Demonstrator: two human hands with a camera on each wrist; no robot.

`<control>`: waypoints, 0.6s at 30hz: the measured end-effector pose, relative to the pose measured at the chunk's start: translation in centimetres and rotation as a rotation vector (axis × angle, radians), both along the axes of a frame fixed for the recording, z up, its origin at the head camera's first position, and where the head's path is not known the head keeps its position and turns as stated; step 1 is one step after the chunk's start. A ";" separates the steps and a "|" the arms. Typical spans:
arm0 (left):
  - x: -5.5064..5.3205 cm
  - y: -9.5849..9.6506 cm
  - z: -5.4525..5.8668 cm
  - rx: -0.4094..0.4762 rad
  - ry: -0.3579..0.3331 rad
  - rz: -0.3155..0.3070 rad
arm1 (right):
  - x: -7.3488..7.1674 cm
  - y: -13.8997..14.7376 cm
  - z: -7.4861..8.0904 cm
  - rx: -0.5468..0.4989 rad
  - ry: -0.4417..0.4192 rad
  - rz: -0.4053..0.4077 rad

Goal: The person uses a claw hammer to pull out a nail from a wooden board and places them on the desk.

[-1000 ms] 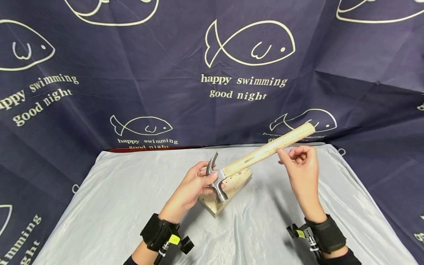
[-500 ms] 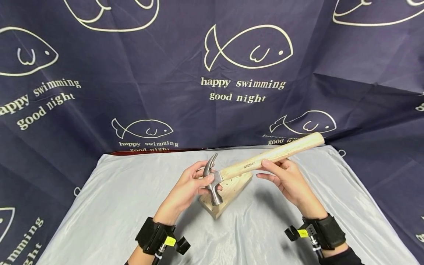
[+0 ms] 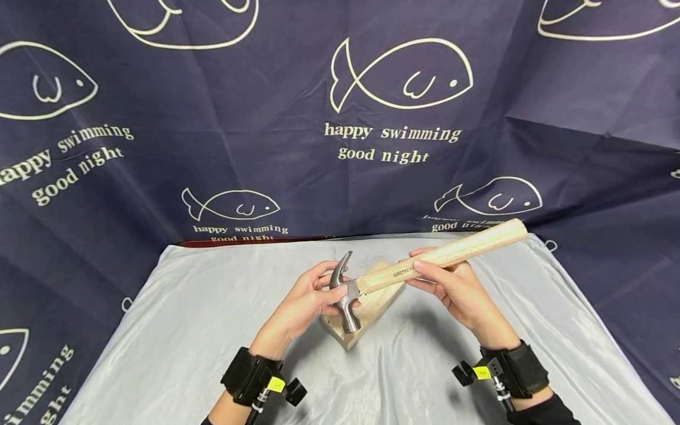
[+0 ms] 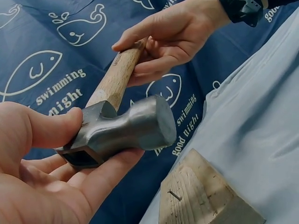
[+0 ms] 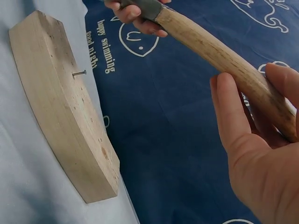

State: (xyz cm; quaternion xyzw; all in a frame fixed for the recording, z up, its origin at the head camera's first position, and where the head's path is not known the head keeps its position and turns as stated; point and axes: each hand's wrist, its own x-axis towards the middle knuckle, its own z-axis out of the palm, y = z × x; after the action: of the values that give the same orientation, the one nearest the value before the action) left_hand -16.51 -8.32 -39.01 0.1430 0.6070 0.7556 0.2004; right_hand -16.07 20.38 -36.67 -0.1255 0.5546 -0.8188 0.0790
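A claw hammer (image 3: pixel 473 242) with a pale wooden handle hangs over the table, its claw pointing up and its striking face down towards me. My left hand (image 3: pixel 297 304) grips the steel head (image 4: pixel 133 126), thumb on the near side and fingers beneath. Around the middle of the handle, by the printed lettering, my right hand (image 3: pixel 461 290) pinches the wood between thumb and fingers. Beneath the hammer lies a wooden block (image 3: pixel 372 313), partly covered by it in the head view. A nail (image 5: pixel 79 73) sticks up from the block's top face, among several small holes.
Pale satiny cloth (image 3: pixel 202 330) covers the table under the block. Close behind the far edge hangs a dark blue curtain (image 3: pixel 297 118) printed with white fish and lettering. Each wrist wears a black strap with a small camera (image 3: pixel 296 391).
My right hand has come left along the handle, from lightly touching it further out to pinching it mid-length. The handle's free end has dipped and shifted right. My left hand keeps the head.
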 end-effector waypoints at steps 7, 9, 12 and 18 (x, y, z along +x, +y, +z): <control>0.0 -0.3 -0.1 0.008 -0.025 -0.002 | 0.1 -0.5 -0.1 -0.008 0.019 -0.008; 0.0 -0.4 -0.2 0.010 -0.027 -0.002 | 0.2 -0.7 -0.1 -0.003 0.020 -0.032; -0.1 -0.3 -0.5 -0.015 -0.032 0.000 | 0.3 -1.4 0.1 0.033 0.023 -0.097; -0.2 -0.4 -1.7 -0.084 -0.060 0.009 | 0.6 -2.3 0.5 0.141 0.032 -0.205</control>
State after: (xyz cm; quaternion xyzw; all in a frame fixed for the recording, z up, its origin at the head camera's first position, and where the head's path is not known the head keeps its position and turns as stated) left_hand -16.67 -8.68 -40.67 0.1092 0.6327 0.7342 0.2209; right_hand -15.48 18.04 -36.16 -0.0753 0.6219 -0.7794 -0.0057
